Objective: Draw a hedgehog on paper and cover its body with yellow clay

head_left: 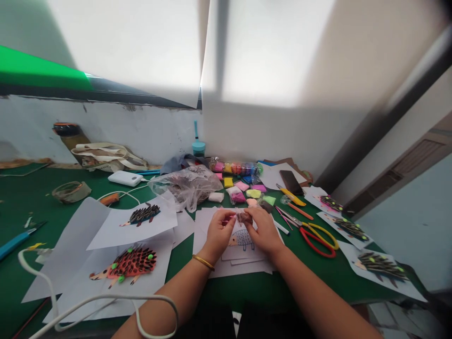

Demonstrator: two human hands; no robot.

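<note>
Above a sheet with a hedgehog drawing (243, 240), my left hand (221, 230) and my right hand (262, 230) meet. Between their fingertips is a small brown clay packet (243, 218), seemingly in clear film; both hands are closed on it. The drawing is blue with a peach-coloured face and lies on a stack of white paper (212, 268). Just beyond my hands, wrapped clay pieces in several colours surround a yellow clay block (228, 182). My fingers partly hide the packet and the top of the drawing.
Right of my hands lie red-and-yellow scissors (318, 238), a yellow cutter (293, 195) and a dark phone (291, 182). A plastic bag (190, 186) sits behind. Finished hedgehog pictures (132, 263) lie at both sides. A white cable (106, 297) loops across the left front.
</note>
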